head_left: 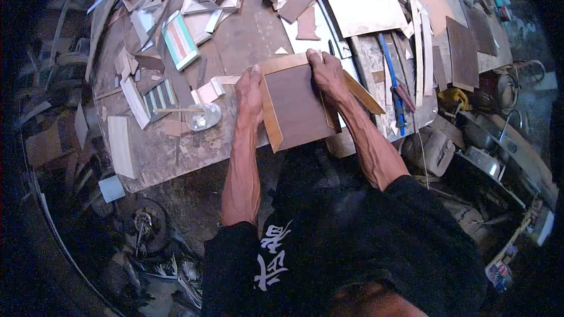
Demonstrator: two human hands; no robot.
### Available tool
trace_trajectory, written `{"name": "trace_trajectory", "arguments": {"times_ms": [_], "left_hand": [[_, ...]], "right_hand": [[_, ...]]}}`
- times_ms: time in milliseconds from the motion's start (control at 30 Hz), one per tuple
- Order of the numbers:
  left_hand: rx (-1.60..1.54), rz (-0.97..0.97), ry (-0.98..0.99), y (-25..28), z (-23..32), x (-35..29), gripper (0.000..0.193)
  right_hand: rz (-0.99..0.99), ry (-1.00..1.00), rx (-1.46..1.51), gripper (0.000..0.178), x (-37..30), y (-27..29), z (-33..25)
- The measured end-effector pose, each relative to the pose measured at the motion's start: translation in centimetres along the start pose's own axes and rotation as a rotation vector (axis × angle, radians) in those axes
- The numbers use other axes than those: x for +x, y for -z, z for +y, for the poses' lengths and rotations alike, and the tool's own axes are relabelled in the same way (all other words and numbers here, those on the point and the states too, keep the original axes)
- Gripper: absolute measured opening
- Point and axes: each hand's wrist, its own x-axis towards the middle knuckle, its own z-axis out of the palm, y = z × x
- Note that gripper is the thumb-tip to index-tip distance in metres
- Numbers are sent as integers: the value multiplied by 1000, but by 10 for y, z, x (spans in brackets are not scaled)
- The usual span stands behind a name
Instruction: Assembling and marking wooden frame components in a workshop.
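Note:
Both my hands hold a shallow wooden frame [269,108] fitted around a flat brown panel [299,105], over the near edge of the workbench. Light-toned strips run along its far, left and right sides; the near side shows the panel without a strip. My left hand [249,95] is closed around the far left corner, thumb on top. At the far right corner my right hand [326,73] grips the frame, partly hiding that strip. A loose-looking wooden strip [365,95] slants out beyond my right wrist; whether it touches the frame is hidden.
Left of the frame, a glass jar [204,117] with a stick across it stands on the workbench [194,167]. Wood offcuts and a striped panel [180,41] lie farther back. A blue bar clamp [392,82] and a large pale board [358,0] are on the right.

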Motion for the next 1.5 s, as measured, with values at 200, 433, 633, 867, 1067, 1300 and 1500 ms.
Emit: {"name": "trace_trajectory", "arguments": {"times_ms": [200,433,633,867,1067,1300,1500], "left_hand": [[2,85,9,-16,19,-14,27],[-51,67,-87,-14,28,-29,28],[36,87,-75,-15,35,-37,33],[-320,-92,-112,-17,49,-61,36],[-392,-81,-136,-13,42,-61,34],[-239,-29,-188,-14,35,-58,34],[-84,30,-218,-12,30,-55,31]], "right_hand": [[35,-21,-11,53,-7,-1,-8],[-22,-7,170,46,-20,9,-19],[-18,-4,158,43,-16,6,-16],[-18,-72,227,45,-20,11,-8],[-26,10,195,44,-28,12,-20],[18,48,173,45,-27,11,-11],[13,28,94,46,-29,12,-12]]}}
